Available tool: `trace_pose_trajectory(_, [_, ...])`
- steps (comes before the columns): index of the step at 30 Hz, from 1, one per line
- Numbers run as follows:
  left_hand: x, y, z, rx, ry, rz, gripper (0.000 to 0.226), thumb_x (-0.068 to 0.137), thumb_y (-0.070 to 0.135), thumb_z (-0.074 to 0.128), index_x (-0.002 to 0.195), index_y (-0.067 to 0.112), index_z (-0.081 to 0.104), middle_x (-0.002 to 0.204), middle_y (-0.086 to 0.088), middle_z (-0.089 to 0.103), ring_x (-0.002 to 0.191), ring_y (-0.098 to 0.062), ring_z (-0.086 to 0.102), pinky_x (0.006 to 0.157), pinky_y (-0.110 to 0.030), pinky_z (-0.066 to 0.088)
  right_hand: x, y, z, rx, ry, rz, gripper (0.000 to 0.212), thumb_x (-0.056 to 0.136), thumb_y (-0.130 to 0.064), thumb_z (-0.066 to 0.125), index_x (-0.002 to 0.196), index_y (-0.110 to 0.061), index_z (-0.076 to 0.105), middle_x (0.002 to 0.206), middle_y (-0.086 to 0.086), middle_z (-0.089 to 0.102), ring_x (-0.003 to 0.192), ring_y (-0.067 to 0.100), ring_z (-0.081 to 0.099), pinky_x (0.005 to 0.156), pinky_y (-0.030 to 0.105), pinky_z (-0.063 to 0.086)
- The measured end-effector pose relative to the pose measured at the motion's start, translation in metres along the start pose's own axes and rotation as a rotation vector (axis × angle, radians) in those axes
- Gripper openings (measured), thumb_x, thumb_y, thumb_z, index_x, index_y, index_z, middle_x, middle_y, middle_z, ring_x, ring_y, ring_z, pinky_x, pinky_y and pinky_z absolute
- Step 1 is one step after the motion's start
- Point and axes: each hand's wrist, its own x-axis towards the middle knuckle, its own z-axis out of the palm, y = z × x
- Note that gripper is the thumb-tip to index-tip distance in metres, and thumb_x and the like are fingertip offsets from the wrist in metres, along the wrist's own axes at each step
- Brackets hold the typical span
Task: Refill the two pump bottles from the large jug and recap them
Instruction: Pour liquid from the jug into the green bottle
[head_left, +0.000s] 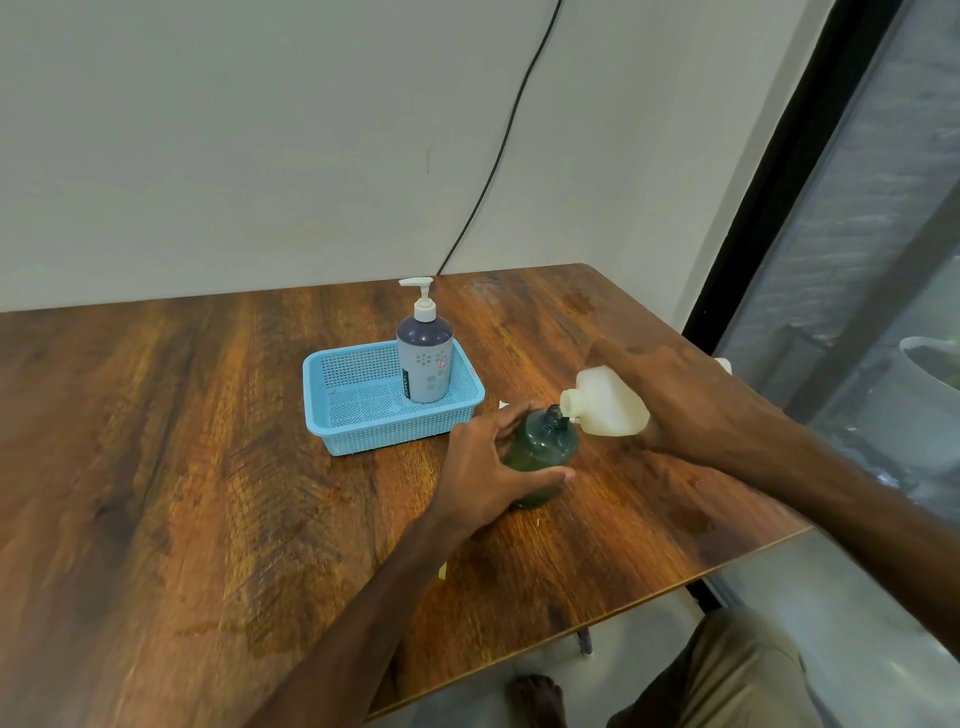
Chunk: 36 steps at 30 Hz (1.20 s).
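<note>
The dark green bottle (540, 452) stands upright on the desk (182, 441), near its right side and just in front of the basket's right corner. Its neck is open, with no pump on it. The left hand (483, 478) grasps it from the left, fingers curled round the far side of the body and thumb across the near side.

The large white jug (605, 405) is tipped over to the left, nearly on its side, with its open spout right at the green bottle's neck. Whether liquid is running cannot be told. The right hand (685, 400) holds the jug from above and behind, fingers wrapped over its body, and lifts it clear of the desk.

Behind and to the left sits a light blue perforated basket (353, 410). In its right end stands the second pump bottle (425, 358), grey-blue with a flower print and a dark top, upright, with its white pump head (422, 296) fitted.

A black cable (498, 156) runs down the pale wall (208, 130) to the desk's back edge. A dark-framed window (857, 234) fills the right side. Below the desk's edge show a bare foot (537, 699) and a knee in khaki cloth (727, 675).
</note>
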Motion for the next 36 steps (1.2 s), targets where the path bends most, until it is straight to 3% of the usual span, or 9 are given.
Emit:
trace_pose_trajectory(7, [-0.0008,0.0032,-0.0006,0.024,0.006,0.003,0.072,0.068,0.037,0.096,0.131,0.034,0.062,0.121,0.019,0.071,0.118,0.006,0.064,0.1,-0.02,0.055,0.0005,0.001,0.0013,-0.012,0.004,0.002,0.069,0.072,-0.027,0.087,0.13,-0.025,0.05,0.122,0.002,0.065,0.11,0.026,0.061,0.089,0.049,0.052])
trace_pose_trajectory(12, [-0.0003,0.0018,-0.0008,0.023,0.014,-0.005,0.078,0.067,0.04,0.096,0.136,0.023,0.065,0.127,0.014,0.072,0.12,0.003,0.065,0.102,-0.028,0.057,0.0012,0.0017,0.0021,-0.022,-0.005,-0.001,0.07,0.072,-0.03,0.087,0.13,-0.026,0.049,0.121,0.002,0.065,0.109,0.025,0.061,0.088,0.049,0.053])
trace_pose_trajectory(20, [-0.0001,0.0014,-0.0001,0.012,0.013,-0.023,0.08,0.067,0.04,0.096,0.138,0.021,0.064,0.129,0.012,0.071,0.122,0.002,0.064,0.104,-0.03,0.056,0.0012,0.0011,0.0015,-0.035,0.003,-0.002,0.068,0.072,-0.032,0.086,0.129,-0.027,0.049,0.119,-0.001,0.065,0.108,0.024,0.061,0.086,0.046,0.054])
trace_pose_trajectory(25, [-0.0002,0.0015,-0.0003,0.016,0.021,-0.026,0.085,0.067,0.035,0.097,0.142,0.019,0.061,0.134,0.009,0.069,0.122,0.008,0.061,0.102,-0.019,0.054,0.0015,0.0022,0.0022,-0.051,0.001,-0.006,0.071,0.071,-0.03,0.087,0.13,-0.026,0.048,0.118,0.001,0.066,0.107,0.025,0.062,0.084,0.048,0.054])
trace_pose_trajectory(36, [-0.0002,0.0014,-0.0005,0.001,0.019,-0.031,0.081,0.067,0.035,0.097,0.139,0.021,0.063,0.13,0.015,0.069,0.121,0.009,0.061,0.1,-0.016,0.053,0.0015,0.0036,0.0039,-0.053,0.003,-0.008,0.072,0.072,-0.029,0.087,0.132,-0.026,0.047,0.123,0.003,0.065,0.111,0.026,0.06,0.088,0.047,0.053])
